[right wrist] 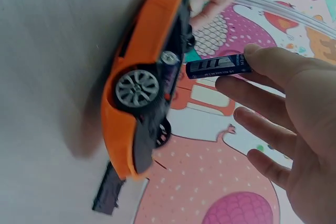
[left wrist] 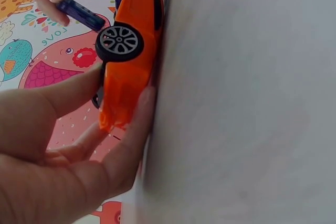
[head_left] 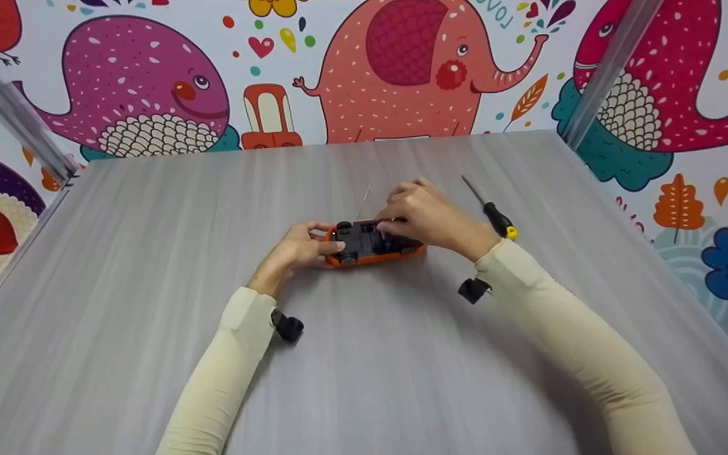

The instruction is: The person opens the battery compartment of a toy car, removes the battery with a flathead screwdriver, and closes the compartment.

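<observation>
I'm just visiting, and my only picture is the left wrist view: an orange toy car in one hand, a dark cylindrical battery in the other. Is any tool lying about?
Observer: Yes. In the head view, a screwdriver with a black-and-yellow handle lies on the grey wood-grain table, to the right of the right hand.

Visitor: Oh! And which side of the car faces up? I mostly see its flank.

Observer: Its black underside, as the head view shows.

Visitor: Is anything tucked past the end away from the left hand?

Observer: The right wrist view shows a small flat black piece there, beside that end. Whether they touch, I can't tell.
</observation>
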`<control>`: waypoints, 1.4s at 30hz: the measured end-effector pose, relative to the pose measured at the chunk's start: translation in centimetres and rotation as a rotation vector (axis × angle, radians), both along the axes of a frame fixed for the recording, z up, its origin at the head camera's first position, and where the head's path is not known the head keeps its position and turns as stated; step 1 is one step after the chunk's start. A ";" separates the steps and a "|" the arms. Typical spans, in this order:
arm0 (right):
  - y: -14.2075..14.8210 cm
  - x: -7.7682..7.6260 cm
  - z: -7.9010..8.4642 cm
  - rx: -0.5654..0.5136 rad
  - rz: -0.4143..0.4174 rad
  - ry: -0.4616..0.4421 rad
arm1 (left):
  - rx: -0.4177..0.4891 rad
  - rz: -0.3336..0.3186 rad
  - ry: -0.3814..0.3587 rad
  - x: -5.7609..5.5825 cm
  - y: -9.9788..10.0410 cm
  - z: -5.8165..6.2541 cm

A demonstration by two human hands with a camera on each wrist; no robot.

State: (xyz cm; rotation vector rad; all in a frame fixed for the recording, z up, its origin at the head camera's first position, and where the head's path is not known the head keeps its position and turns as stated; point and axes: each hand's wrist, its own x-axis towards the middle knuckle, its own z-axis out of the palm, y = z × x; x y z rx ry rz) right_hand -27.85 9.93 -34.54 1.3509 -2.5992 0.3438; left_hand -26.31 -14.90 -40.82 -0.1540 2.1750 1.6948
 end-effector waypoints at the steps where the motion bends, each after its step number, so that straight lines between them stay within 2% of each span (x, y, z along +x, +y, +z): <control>1: 0.3 0.1 0.2 -0.007 -0.007 -0.001 | -0.001 0.001 0.002 0.0 0.0 0.0; 7: 2.4 0.2 1.3 -0.081 -0.043 -0.005 | -0.011 -0.007 0.016 0.0 -0.1 0.0; 15: 4.9 0.2 1.6 -0.129 -0.124 -0.029 | -0.012 -0.008 0.012 0.0 -0.1 -0.2; 23: 7.3 -0.2 0.3 -0.211 -0.214 -0.093 | -0.006 -0.004 -0.001 -0.2 0.0 -0.2; 29: 8.9 -0.7 -0.9 -0.298 -0.309 -0.190 | 0.031 0.007 -0.015 -0.3 0.1 -0.3; 34: 10.0 -1.1 -1.7 -0.340 -0.380 -0.276 | 0.021 0.002 -0.009 -0.3 0.1 -0.3; 42: 11.2 -2.1 -3.0 -0.454 -0.633 -0.552 | -0.008 -0.005 -0.004 -0.1 0.0 -0.2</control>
